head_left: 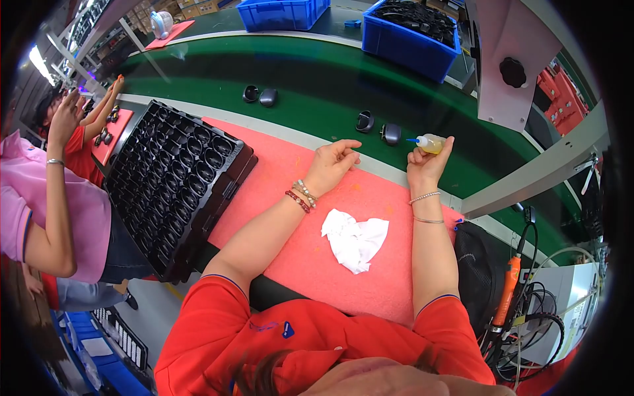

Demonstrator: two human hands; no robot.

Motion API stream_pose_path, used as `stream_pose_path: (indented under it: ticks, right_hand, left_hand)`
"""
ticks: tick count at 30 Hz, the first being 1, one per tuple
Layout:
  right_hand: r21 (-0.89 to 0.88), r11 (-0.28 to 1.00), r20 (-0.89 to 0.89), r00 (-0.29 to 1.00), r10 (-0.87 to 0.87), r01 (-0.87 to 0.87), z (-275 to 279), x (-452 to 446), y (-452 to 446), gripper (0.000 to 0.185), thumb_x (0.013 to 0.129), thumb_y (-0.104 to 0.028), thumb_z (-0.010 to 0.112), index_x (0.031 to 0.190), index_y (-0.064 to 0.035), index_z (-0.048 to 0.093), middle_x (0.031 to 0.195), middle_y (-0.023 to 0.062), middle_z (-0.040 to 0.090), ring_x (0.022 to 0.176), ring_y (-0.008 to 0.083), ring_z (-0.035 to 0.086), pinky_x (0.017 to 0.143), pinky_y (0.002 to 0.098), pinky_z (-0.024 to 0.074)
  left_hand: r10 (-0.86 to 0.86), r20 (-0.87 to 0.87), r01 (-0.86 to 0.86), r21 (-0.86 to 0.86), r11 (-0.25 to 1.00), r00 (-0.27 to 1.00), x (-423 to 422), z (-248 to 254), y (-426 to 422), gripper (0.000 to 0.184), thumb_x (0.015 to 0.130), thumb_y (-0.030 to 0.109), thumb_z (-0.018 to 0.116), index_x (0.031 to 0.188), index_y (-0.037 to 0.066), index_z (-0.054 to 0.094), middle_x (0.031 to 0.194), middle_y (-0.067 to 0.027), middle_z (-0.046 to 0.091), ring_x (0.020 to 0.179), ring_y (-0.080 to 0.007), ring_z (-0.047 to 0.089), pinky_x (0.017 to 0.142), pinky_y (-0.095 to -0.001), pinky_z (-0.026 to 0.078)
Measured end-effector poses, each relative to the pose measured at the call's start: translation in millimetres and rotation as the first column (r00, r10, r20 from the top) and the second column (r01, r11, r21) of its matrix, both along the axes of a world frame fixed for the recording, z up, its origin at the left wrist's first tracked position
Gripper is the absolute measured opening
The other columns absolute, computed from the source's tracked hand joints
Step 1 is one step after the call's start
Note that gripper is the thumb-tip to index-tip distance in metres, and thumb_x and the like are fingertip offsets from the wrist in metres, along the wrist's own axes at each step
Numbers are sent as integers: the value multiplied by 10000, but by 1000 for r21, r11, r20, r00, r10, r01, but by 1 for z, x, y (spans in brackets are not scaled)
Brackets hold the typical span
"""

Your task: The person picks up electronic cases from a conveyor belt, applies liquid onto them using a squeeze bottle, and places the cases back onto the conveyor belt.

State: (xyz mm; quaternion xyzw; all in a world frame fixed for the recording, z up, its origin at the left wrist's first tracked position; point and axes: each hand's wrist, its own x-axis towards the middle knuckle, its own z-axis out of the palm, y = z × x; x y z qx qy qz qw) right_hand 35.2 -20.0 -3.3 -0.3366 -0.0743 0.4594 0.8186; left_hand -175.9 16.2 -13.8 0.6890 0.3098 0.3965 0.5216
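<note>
In the head view my right hand (424, 165) is wrapped round a small squeeze bottle (433, 143) of yellowish liquid, its blue nozzle pointing left. Loosely bent, with the index finger stretched out, my left hand (335, 166) holds nothing visible above the near edge of the green conveyor belt (297, 109). Just beyond it, on the belt, are a dark open shell part (364, 121) and a rounded dark case (391, 134), close to the bottle's nozzle. A crumpled white cloth (355, 241) lies on the pink mat (297, 231) between my forearms.
Stacked black moulded trays (175, 178) stand to the left, beside a co-worker in a pink shirt (82, 191). Another dark case (268, 98) sits farther left on the belt. Blue bins (409, 49) line the far side. An orange electric screwdriver (507, 290) and cables are at right.
</note>
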Motion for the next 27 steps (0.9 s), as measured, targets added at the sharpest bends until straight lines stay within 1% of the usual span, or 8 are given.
stream_pose_path:
  ticks: [8, 16, 22, 27]
  right_hand:
    - [1, 1000, 11, 1000, 16, -16, 1, -1, 0, 547, 783, -630, 472, 741, -84, 488, 548, 0, 404, 422, 99, 305, 436, 239, 240]
    - [-21, 999, -7, 1000, -28, 28, 7, -6, -1, 546, 776, -638, 476, 717, -95, 483, 546, 0, 404, 418, 105, 302, 435, 247, 241]
    - [-4, 1000, -10, 1000, -6, 6, 6, -4, -1, 542, 770, -638, 488, 721, -99, 477, 552, 1, 410, 410, 109, 309, 426, 240, 246]
    - [-23, 1000, -25, 1000, -2, 1, 8, -6, -1, 533, 767, -633, 498, 732, -102, 470, 555, 6, 413, 406, 109, 315, 421, 238, 250]
  left_hand:
    - [1, -10, -1, -6, 1000, 1000, -1, 0, 0, 249, 851, 64, 526, 1091, 3, 553, 798, -63, 628, 706, -102, 602, 627, -221, 503]
    - [-11, -3, 11, -5, 1000, 1000, -1, 0, 1, 249, 850, 65, 526, 1089, 1, 551, 807, -66, 626, 722, -106, 605, 637, -223, 507]
    - [-13, -9, 13, -3, 1000, 1000, 0, -1, 1, 244, 848, 59, 525, 1082, -2, 554, 815, -68, 626, 736, -111, 608, 647, -229, 511]
    - [-12, -21, 12, 9, 1000, 1000, -1, -2, 2, 237, 845, 54, 528, 1074, -1, 559, 816, -70, 626, 736, -114, 610, 650, -230, 513]
